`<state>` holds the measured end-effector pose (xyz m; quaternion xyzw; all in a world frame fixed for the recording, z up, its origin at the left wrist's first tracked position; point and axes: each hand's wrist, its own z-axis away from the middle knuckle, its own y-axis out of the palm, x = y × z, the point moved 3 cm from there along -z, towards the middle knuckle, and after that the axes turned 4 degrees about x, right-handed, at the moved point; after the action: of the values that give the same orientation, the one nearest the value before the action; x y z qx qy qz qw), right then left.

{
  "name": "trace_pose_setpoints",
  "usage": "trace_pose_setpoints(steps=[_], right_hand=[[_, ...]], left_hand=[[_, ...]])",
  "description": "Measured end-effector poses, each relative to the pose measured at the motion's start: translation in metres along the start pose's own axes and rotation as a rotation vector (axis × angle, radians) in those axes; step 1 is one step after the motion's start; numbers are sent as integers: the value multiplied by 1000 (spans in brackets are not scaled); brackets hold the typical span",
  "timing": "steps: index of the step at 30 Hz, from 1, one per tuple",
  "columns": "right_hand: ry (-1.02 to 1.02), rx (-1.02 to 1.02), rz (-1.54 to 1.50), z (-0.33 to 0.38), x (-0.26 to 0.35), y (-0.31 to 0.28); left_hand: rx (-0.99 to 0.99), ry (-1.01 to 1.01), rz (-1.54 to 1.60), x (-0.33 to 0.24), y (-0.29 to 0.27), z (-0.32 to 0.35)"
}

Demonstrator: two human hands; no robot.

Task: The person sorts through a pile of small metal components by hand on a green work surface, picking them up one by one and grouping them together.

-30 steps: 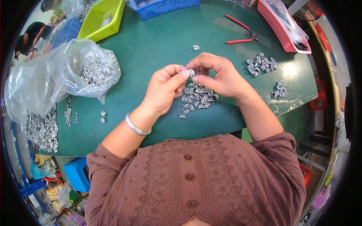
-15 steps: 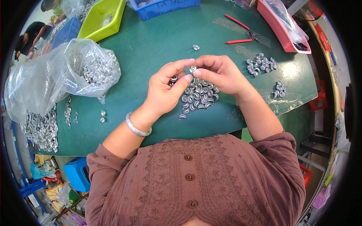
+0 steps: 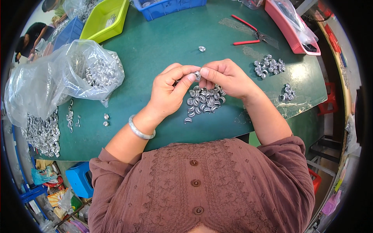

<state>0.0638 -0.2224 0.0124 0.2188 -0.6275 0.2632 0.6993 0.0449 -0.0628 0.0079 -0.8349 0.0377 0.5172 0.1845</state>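
Over the middle of the green table, my left hand (image 3: 171, 87) pinches a small shiny silver metal piece (image 3: 197, 75) between thumb and forefinger. My right hand (image 3: 227, 79) meets it from the other side, its thumb and fingertips closed on the same piece. Further silver pieces in the curled fingers of my left hand are mostly hidden. Just below both hands lies a pile of curved, ridged silver metal pieces (image 3: 204, 101). Beyond my fingertips, a single silver piece (image 3: 202, 49) lies apart on the table.
Red-handled pliers (image 3: 248, 42) lie at the far right, near a pink basket (image 3: 287, 35). Small clusters of silver pieces (image 3: 269, 66) sit at right. A clear plastic bag (image 3: 83, 72) of metal parts, a chain heap (image 3: 40, 136) and a yellow-green tray (image 3: 101, 35) stand at left.
The silver piece between my hands has turned and shifted slightly down. My left thumb has moved up, my right fingers have curled in more, and the pieces in my left hand show less.
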Motion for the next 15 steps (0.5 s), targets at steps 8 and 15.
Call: trace_pose_setpoints(steps=[8,15], right_hand=[[-20,16,-52,-1,-2,1],[-16,20,-52,-2,-5,0]], left_hand=[[-21,-425,507,9,5,5],[-41,-552,685,12,5,4]])
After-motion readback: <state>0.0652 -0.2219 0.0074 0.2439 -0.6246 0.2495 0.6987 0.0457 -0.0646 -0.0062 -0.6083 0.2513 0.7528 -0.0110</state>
